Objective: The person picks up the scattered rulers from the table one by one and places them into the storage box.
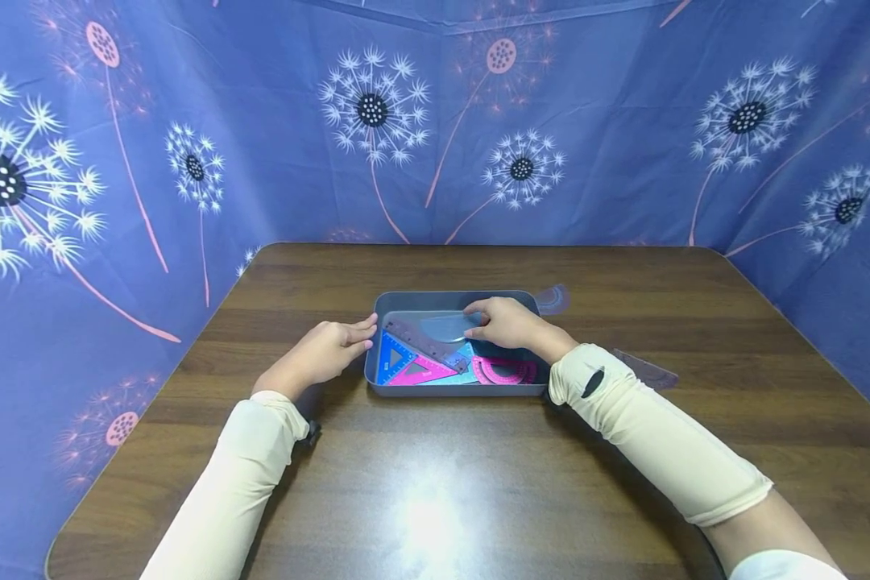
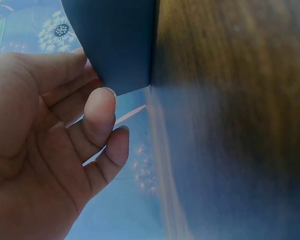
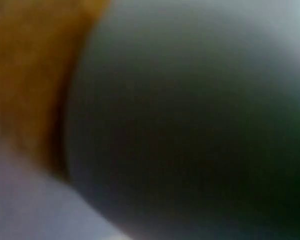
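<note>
A grey rectangular tray (image 1: 449,391) sits on the table, holding geometry tools. Inside it lie a blue set square (image 1: 389,357), a pink set square (image 1: 424,370), a dark translucent ruler (image 1: 413,338) and a pink protractor (image 1: 503,380). My right hand (image 1: 511,322) reaches into the tray's right half, thumb and forefinger pinching the edge of a clear half-round protractor (image 1: 441,328). My left hand (image 1: 326,350) touches the tray's left end with its fingertips. In the left wrist view its fingers lie against the tray wall (image 2: 117,45).
Behind the tray's right corner lies a clear purplish protractor (image 1: 553,300) on the table (image 1: 319,274). A dark translucent set square (image 1: 647,369) lies to the right, partly behind the right sleeve. A blue dandelion-print cloth (image 1: 261,121) hangs behind. The right wrist view is blurred.
</note>
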A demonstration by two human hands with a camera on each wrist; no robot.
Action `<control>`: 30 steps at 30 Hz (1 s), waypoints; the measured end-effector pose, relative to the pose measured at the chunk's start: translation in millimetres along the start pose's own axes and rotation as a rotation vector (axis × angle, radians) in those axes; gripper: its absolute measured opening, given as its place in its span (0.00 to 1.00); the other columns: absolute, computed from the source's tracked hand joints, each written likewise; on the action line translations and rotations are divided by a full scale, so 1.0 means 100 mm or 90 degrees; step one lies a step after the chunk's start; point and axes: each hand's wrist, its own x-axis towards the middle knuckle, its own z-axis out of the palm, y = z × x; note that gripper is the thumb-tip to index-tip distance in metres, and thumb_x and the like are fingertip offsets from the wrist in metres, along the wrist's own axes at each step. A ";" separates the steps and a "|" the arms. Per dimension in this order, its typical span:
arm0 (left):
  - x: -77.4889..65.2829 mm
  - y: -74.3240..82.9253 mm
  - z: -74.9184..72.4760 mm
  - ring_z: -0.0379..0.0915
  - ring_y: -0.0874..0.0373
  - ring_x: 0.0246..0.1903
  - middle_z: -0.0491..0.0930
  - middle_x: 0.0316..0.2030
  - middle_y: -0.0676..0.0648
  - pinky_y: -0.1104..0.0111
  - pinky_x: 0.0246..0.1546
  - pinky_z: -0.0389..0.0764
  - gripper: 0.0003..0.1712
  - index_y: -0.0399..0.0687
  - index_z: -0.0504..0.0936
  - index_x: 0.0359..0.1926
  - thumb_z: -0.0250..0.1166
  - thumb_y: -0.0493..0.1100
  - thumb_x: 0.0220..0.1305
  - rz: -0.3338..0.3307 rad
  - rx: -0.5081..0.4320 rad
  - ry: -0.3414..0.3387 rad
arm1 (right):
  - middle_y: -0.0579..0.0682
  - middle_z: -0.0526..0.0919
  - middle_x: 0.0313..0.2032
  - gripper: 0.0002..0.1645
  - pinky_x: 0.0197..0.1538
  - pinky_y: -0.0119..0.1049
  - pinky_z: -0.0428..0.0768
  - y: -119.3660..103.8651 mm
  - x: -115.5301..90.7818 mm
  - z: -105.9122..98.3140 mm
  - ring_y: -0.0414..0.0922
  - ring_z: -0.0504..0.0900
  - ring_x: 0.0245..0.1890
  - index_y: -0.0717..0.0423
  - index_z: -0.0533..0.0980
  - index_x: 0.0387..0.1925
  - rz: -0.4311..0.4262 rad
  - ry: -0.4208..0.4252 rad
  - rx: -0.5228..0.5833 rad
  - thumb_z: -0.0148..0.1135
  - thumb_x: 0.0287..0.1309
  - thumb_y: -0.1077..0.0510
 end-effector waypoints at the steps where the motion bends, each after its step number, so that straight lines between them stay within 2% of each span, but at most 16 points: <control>1: 0.00 0.00 0.00 0.77 0.44 0.55 0.66 0.69 0.48 0.59 0.46 0.75 0.23 0.40 0.74 0.65 0.58 0.42 0.74 0.001 0.001 0.001 | 0.42 0.67 0.17 0.28 0.29 0.36 0.68 0.00 0.00 0.01 0.38 0.64 0.17 0.58 0.75 0.64 -0.006 -0.004 -0.002 0.64 0.66 0.50; 2: 0.00 0.00 0.00 0.77 0.44 0.55 0.66 0.69 0.48 0.58 0.49 0.77 0.23 0.40 0.74 0.65 0.58 0.43 0.74 0.002 0.001 0.003 | 0.43 0.65 0.16 0.29 0.29 0.37 0.67 0.00 0.00 0.02 0.39 0.63 0.17 0.58 0.75 0.64 -0.013 -0.005 -0.005 0.64 0.66 0.50; 4: 0.00 0.00 0.00 0.73 0.43 0.60 0.67 0.69 0.47 0.55 0.55 0.76 0.22 0.40 0.74 0.65 0.59 0.42 0.74 0.008 0.006 0.010 | 0.44 0.68 0.19 0.29 0.33 0.39 0.70 -0.02 -0.01 0.03 0.41 0.66 0.22 0.58 0.75 0.64 -0.025 -0.001 -0.019 0.65 0.66 0.50; 6: 0.01 0.01 0.00 0.66 0.43 0.65 0.68 0.68 0.47 0.52 0.61 0.73 0.22 0.39 0.75 0.64 0.59 0.42 0.73 0.013 0.010 0.016 | 0.46 0.75 0.26 0.30 0.41 0.42 0.75 -0.03 -0.02 0.02 0.44 0.72 0.31 0.58 0.74 0.65 -0.032 0.001 -0.035 0.65 0.65 0.50; 9: 0.01 0.01 0.00 0.64 0.43 0.66 0.68 0.68 0.47 0.51 0.63 0.70 0.22 0.39 0.74 0.64 0.59 0.42 0.74 0.014 0.011 0.013 | 0.52 0.80 0.40 0.31 0.54 0.49 0.76 -0.04 -0.04 0.02 0.50 0.75 0.47 0.57 0.73 0.66 -0.030 -0.010 -0.049 0.64 0.66 0.49; 11: 0.01 0.02 0.00 0.64 0.43 0.66 0.67 0.68 0.47 0.51 0.64 0.69 0.22 0.39 0.74 0.64 0.59 0.42 0.74 0.011 0.008 0.011 | 0.54 0.82 0.44 0.31 0.58 0.51 0.74 -0.04 -0.05 0.02 0.52 0.76 0.51 0.57 0.73 0.66 -0.026 -0.014 -0.047 0.64 0.66 0.49; 19: 0.01 0.02 0.01 0.63 0.43 0.67 0.67 0.68 0.47 0.50 0.65 0.66 0.22 0.39 0.74 0.64 0.59 0.42 0.74 0.006 0.002 0.010 | 0.55 0.81 0.46 0.28 0.57 0.51 0.75 -0.03 -0.04 0.04 0.52 0.76 0.51 0.56 0.75 0.63 -0.018 -0.015 -0.032 0.64 0.66 0.49; 24: 0.00 0.02 0.02 0.67 0.45 0.65 0.67 0.69 0.48 0.55 0.58 0.74 0.22 0.39 0.74 0.65 0.58 0.42 0.74 0.001 -0.005 0.007 | 0.53 0.80 0.43 0.28 0.58 0.51 0.74 -0.02 -0.07 -0.01 0.51 0.75 0.50 0.57 0.75 0.63 -0.036 -0.025 -0.028 0.64 0.66 0.49; 25: 0.00 0.03 0.02 0.67 0.45 0.65 0.67 0.69 0.48 0.55 0.55 0.74 0.22 0.39 0.74 0.65 0.58 0.42 0.74 0.000 -0.005 0.006 | 0.53 0.81 0.44 0.28 0.59 0.51 0.73 -0.02 -0.09 -0.02 0.52 0.76 0.52 0.57 0.75 0.64 -0.041 -0.029 -0.023 0.64 0.66 0.49; 30: 0.00 0.03 0.01 0.64 0.43 0.67 0.67 0.69 0.48 0.54 0.57 0.74 0.22 0.39 0.74 0.65 0.58 0.42 0.74 -0.003 -0.004 0.004 | 0.57 0.80 0.53 0.30 0.58 0.53 0.75 0.03 -0.24 -0.13 0.54 0.78 0.53 0.57 0.72 0.66 -0.074 -0.031 0.000 0.64 0.66 0.50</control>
